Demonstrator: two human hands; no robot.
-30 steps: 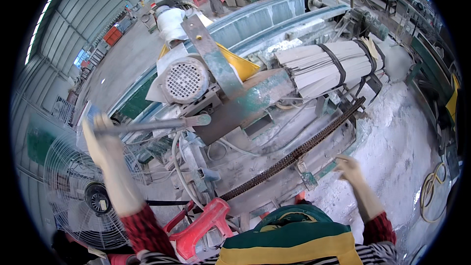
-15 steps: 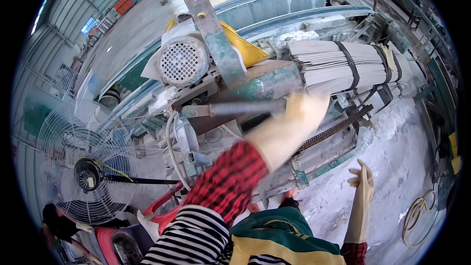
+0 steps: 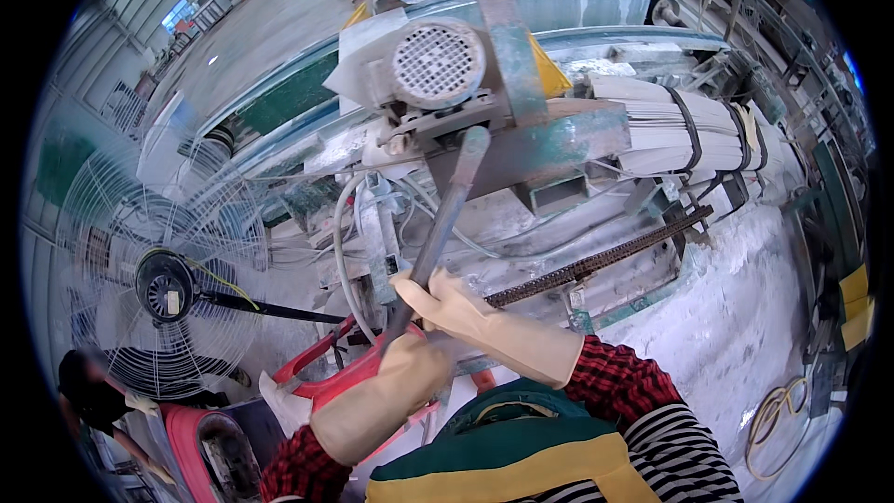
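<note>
A long grey metal lever (image 3: 444, 219) slants down toward me from beneath the motor housing (image 3: 438, 63). Its worn green upper end meets the machine there. My left hand (image 3: 410, 368), in a cream rubber glove, is closed around the lower end and hides it. Just above, my right hand (image 3: 456, 307), gloved the same way, wraps the bar, with its thumb and fingertips showing at the lever's side. Both forearms wear red-and-black checked sleeve covers.
A large caged fan (image 3: 168, 284) stands at left, near a person in dark clothes (image 3: 93, 391). A red plastic chair (image 3: 335, 382) is close by my left arm. A rusty chain (image 3: 596, 265) runs right. Strapped pale strips (image 3: 652, 121) lie beyond; a coiled hose (image 3: 778, 419) is on the floor.
The lever has swung from pointing right to pointing toward me. My left hand came back leftward with it, and my right hand moved from the open floor side onto the bar.
</note>
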